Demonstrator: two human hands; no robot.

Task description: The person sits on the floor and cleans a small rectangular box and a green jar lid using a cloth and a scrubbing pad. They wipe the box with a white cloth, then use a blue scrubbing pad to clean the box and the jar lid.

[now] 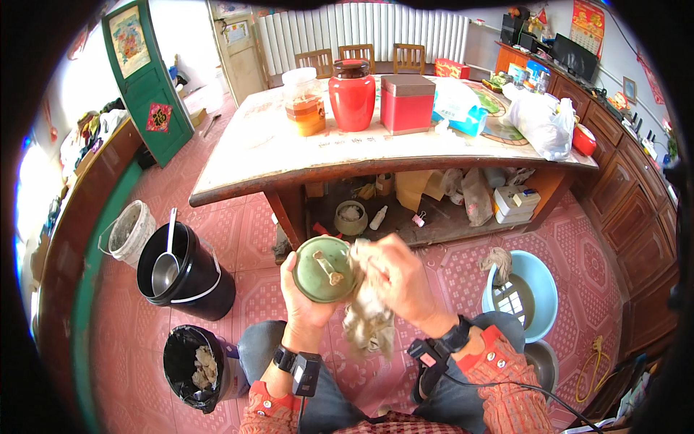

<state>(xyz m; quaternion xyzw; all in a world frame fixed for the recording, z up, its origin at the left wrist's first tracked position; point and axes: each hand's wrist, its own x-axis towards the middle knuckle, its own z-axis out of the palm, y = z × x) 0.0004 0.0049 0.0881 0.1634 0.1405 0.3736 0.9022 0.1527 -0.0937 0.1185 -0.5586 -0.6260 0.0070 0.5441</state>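
Observation:
A round green glazed ceramic pot with a lid (312, 274) rests in my left hand (304, 314), whose fingers wrap its left side and underside. A curved handle (326, 267) crosses the lid, which faces up toward me. My right hand (398, 276) grips a dirty whitish rag (371, 325) against the right side of the pot. The rag hangs down below that hand, and both look blurred. How much of the vessel lies beneath the lid cannot be told from above.
A light blue basin (545, 287) of murky water stands at right, a grey rag (499, 264) over its rim. At left are a black bucket (217, 293) with a metal ladle (165, 271), a white bucket (130, 238) and a lined trash bin (176, 369). A table (244, 157) stands ahead.

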